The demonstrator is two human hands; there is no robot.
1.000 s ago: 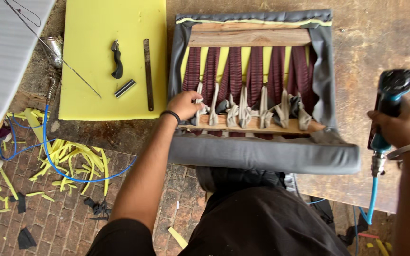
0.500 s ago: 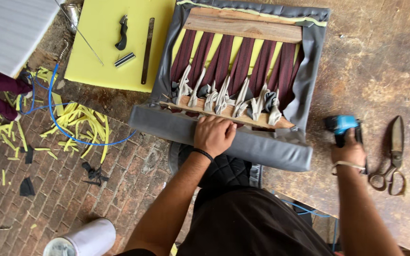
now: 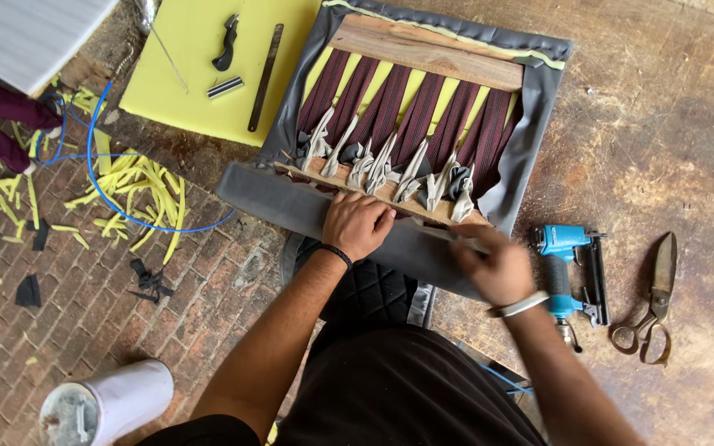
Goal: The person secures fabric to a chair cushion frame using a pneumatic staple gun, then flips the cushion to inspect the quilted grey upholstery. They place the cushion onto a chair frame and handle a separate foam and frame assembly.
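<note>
My left hand (image 3: 359, 225) sits in the middle of the frame. It lies palm down with bent fingers, pressing on the grey fabric (image 3: 291, 206) that is folded over the near edge of the seat frame (image 3: 423, 124). My right hand (image 3: 497, 266) is just to the right of it. It is blurry, so I cannot tell if it is open or closed. It is on the same grey fabric, near the right corner of the seat.

Just above my hands is a wooden bar (image 3: 390, 194) with grey strap ends (image 3: 373, 165) bunched on it. Dark red straps (image 3: 415, 116) run up from there to a second wooden bar (image 3: 427, 51) at the top. Yellow foam shows between the straps.

To the right of my right hand, a blue staple gun (image 3: 570, 268) lies on the worn table. Big old scissors (image 3: 650, 301) lie further right.

At the upper left is a yellow foam sheet (image 3: 183, 91). On it lie a small black tool (image 3: 226, 43), a short metal piece (image 3: 225, 87) and a long flat bar (image 3: 265, 76).

On the brick floor at the left are yellow foam scraps (image 3: 138, 177) and a blue hose (image 3: 117, 211). At the bottom left stands a white cup (image 3: 105, 405); I cannot tell what is inside it.
</note>
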